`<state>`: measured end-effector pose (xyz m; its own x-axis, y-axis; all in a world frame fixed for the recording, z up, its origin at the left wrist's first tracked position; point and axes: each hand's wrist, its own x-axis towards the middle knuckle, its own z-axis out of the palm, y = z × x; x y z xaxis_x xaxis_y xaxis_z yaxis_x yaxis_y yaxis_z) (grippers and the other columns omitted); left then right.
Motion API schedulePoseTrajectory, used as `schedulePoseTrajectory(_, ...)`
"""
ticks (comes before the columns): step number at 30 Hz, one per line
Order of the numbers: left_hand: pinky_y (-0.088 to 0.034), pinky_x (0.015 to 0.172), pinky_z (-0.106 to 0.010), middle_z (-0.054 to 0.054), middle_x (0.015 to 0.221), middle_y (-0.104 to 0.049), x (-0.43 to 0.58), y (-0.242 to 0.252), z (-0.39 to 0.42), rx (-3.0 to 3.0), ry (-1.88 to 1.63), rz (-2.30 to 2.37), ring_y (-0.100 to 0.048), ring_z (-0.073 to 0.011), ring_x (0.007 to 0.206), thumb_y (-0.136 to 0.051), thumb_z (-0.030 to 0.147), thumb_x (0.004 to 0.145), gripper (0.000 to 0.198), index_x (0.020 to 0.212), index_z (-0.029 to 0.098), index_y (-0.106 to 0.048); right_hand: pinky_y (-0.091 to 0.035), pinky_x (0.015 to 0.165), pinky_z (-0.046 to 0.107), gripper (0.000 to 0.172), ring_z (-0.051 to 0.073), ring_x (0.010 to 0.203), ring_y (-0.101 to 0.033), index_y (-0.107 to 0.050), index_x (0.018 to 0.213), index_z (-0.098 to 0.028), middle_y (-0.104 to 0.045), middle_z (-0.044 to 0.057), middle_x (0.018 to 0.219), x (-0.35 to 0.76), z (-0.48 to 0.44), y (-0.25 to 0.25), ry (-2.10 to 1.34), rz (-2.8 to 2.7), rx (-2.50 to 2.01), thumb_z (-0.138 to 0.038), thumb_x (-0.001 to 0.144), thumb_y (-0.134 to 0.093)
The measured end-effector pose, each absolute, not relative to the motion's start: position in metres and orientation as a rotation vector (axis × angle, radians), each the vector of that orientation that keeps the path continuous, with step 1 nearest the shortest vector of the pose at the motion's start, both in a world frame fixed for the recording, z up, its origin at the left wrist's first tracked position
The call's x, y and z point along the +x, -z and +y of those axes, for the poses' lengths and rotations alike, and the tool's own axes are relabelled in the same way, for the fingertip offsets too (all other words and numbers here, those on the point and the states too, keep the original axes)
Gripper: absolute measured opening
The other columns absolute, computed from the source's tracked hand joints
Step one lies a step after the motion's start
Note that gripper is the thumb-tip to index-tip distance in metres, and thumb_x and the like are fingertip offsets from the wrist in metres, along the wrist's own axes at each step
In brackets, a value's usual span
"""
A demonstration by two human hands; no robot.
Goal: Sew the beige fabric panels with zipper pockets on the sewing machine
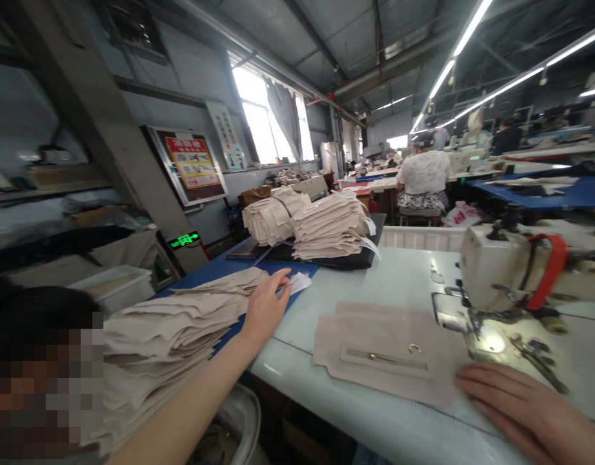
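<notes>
My left hand (266, 303) reaches out to the left and rests on the top of a fanned pile of beige fabric pieces (176, 323); its fingers curl over the top piece and a white slip (297, 282). My right hand (524, 407) lies flat with fingers stretched on the pale table, touching the right edge of a beige fabric panel with a zip and a small ring (387, 352). The panel lies in front of a white sewing machine (501, 271), whose lit needle area (488, 339) is just above my right hand.
Two taller stacks of folded beige pieces (321, 223) sit on a dark tray at the table's far end. A person in a white top (423, 177) sits with their back to me farther off. A blurred head (36, 374) fills the lower left corner.
</notes>
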<state>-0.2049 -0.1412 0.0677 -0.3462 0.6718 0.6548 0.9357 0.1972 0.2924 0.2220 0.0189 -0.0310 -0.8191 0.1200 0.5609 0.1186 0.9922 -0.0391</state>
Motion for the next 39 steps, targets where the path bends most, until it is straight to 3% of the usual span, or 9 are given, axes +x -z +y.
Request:
schedulePoseTrajectory(4, -0.054, 0.087, -0.032, -0.004, 0.09, -0.073, -0.12, -0.038, -0.102, -2.049, 0.916, -1.716, -0.067, -0.0194, 0.089, -0.053, 0.016, 0.091, 0.016, 0.092, 0.021, -0.069, -0.056, 0.092, 0.033, 0.026, 0.02, 0.101, -0.07, -0.071, 0.111, -0.022, -0.076, 0.007, 0.105, 0.212, 0.002, -0.002, -0.16, -2.522, -0.199, -0.022, 0.1, -0.047)
schedulePoseTrajectory(8, -0.054, 0.074, -0.03, -0.005, 0.082, -0.069, -0.049, -0.015, -0.069, -2.262, 0.822, -1.297, -0.064, -0.0183, 0.077, -0.043, 0.007, 0.095, 0.028, 0.086, 0.017, -0.066, -0.055, 0.075, 0.033, 0.025, 0.021, 0.083, -0.068, -0.07, 0.099, -0.018, -0.074, 0.01, 0.088, 0.217, 0.015, -0.007, -0.122, -2.342, -0.389, -0.02, 0.1, -0.045)
schedulePoseTrajectory(12, -0.054, 0.071, -0.029, -0.004, 0.079, -0.067, -0.017, -0.01, -0.046, -2.286, 0.816, -1.255, -0.063, -0.0183, 0.075, -0.04, 0.005, 0.096, 0.031, 0.083, 0.018, -0.065, -0.05, 0.067, 0.031, 0.022, 0.019, 0.072, -0.062, -0.068, 0.094, -0.017, -0.07, 0.007, 0.077, 0.227, 0.024, -0.005, -0.083, -2.28, -0.472, -0.019, 0.099, -0.046)
schedulePoseTrajectory(20, -0.055, 0.071, -0.033, -0.003, 0.08, -0.068, -0.011, 0.0, -0.032, -2.409, 0.585, -1.496, -0.064, -0.0215, 0.078, -0.05, -0.003, 0.085, 0.028, 0.082, 0.018, -0.069, -0.051, 0.081, 0.034, 0.023, 0.021, 0.086, -0.062, -0.069, 0.097, -0.015, -0.071, 0.009, 0.09, 0.215, 0.01, -0.013, -0.279, -2.51, -0.275, -0.017, 0.094, -0.046)
schedulePoseTrajectory(24, -0.055, 0.077, -0.033, -0.004, 0.087, -0.069, -0.01, -0.004, -0.035, -2.497, 0.567, -1.636, -0.065, -0.0213, 0.085, -0.052, 0.001, 0.088, 0.025, 0.087, 0.018, -0.071, -0.049, 0.092, 0.034, 0.022, 0.021, 0.093, -0.063, -0.069, 0.098, -0.015, -0.072, 0.009, 0.095, 0.213, 0.007, -0.012, -0.328, -2.594, -0.243, -0.018, 0.094, -0.048)
schedulePoseTrajectory(28, -0.055, 0.082, -0.034, -0.005, 0.09, -0.069, -0.01, -0.009, -0.037, -2.537, 0.593, -1.692, -0.065, -0.0214, 0.089, -0.051, 0.006, 0.091, 0.024, 0.088, 0.018, -0.071, -0.048, 0.095, 0.034, 0.022, 0.021, 0.095, -0.064, -0.07, 0.097, -0.015, -0.072, 0.009, 0.095, 0.213, 0.008, -0.008, -0.339, -2.63, -0.266, -0.018, 0.095, -0.049)
schedulePoseTrajectory(33, -0.055, 0.084, -0.031, -0.004, 0.093, -0.07, -0.01, -0.006, -0.034, -2.6, 0.607, -1.6, -0.065, -0.0189, 0.09, -0.047, -0.001, 0.087, 0.031, 0.091, 0.019, -0.07, -0.049, 0.095, 0.032, 0.022, 0.02, 0.098, -0.065, -0.07, 0.098, -0.015, -0.073, 0.009, 0.098, 0.213, 0.008, -0.005, -0.334, -2.643, -0.287, -0.019, 0.095, -0.048)
schedulePoseTrajectory(39, -0.056, 0.069, -0.033, -0.004, 0.084, -0.068, -0.011, 0.0, -0.026, -2.572, 0.448, -1.326, -0.065, -0.0211, 0.078, -0.046, -0.006, 0.082, 0.031, 0.084, 0.017, -0.065, -0.05, 0.094, 0.033, 0.02, 0.02, 0.099, -0.065, -0.069, 0.097, -0.014, -0.073, 0.01, 0.099, 0.213, 0.008, -0.006, -0.305, -2.659, -0.293, -0.018, 0.094, -0.049)
